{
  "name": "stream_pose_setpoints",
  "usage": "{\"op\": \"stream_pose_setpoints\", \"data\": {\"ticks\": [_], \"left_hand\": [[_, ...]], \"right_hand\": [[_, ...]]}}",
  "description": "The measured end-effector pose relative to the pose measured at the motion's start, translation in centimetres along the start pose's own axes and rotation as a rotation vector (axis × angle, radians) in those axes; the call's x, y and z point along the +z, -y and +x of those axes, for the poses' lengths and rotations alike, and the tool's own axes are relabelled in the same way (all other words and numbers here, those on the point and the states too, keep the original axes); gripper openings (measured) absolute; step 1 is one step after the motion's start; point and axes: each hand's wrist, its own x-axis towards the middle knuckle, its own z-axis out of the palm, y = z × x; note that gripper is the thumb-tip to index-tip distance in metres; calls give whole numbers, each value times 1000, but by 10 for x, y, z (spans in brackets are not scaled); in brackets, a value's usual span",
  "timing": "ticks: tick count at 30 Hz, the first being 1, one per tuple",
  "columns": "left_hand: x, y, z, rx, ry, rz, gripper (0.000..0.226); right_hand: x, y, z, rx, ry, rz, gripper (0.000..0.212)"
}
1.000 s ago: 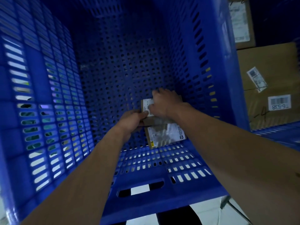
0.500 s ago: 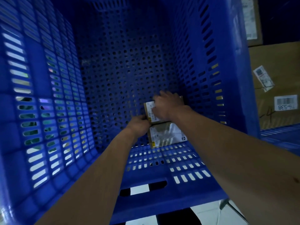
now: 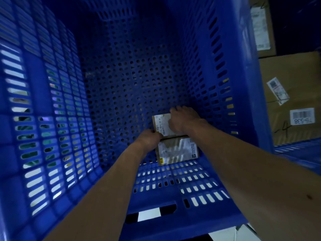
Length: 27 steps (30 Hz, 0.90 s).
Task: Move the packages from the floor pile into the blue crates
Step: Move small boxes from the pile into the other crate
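Package (image 3: 160,124) flat in crate (image 3: 52,136), label up, long axis crosswise; left hand (image 3: 149,138) pinches its left edge, right hand (image 3: 184,121) clasps its top.

Container: blue crate (image 3: 43,119), perforated walls and floor, seen from above.
Contents: two brown packages with white labels on the crate floor, by the right wall near the nearer end.
Near package (image 3: 177,151): lies flat, label up, close to the near wall.
Far package (image 3: 160,125): just beyond the near one, their edges touching.
Left hand (image 3: 149,138): holds the far package at its near left corner.
Right hand (image 3: 182,120): lies over the far package, fingers curled round its far edge.
Outside, right: large cardboard box (image 3: 295,80) with barcode label (image 3: 303,116); smaller box (image 3: 262,23) beyond it; rim of a second blue crate (image 3: 298,146).
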Motion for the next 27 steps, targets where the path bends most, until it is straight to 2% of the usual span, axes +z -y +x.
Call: {"op": "stream_pose_setpoints", "data": {"ticks": [8,11,15,17,19,23,25,27], "left_hand": [[-12,0,4,7,-37,61,21],[-20,-4,-1,24,-56,94,17],[-31,-11,-20,49,-60,120,15],[-36,-17,-40,64,-79,144,25],[-39,-21,-63,81,-97,199,37],[-46,-21,-123,115,-92,344,28],[-54,-24,-159,118,-130,405,44],[-62,-26,-198,126,-157,455,48]], "right_hand": [[2,4,-2,30,-29,61,59],[-2,10,-10,16,-72,65,63],[-10,18,-34,-37,-37,25,64],[-16,23,-53,-67,-29,-24,57],[-22,30,-76,-103,-13,-58,64],[-34,46,-137,-152,-16,-81,70],[-44,51,-168,-192,-36,-109,66],[-58,54,-199,-211,-55,-110,62]]}}
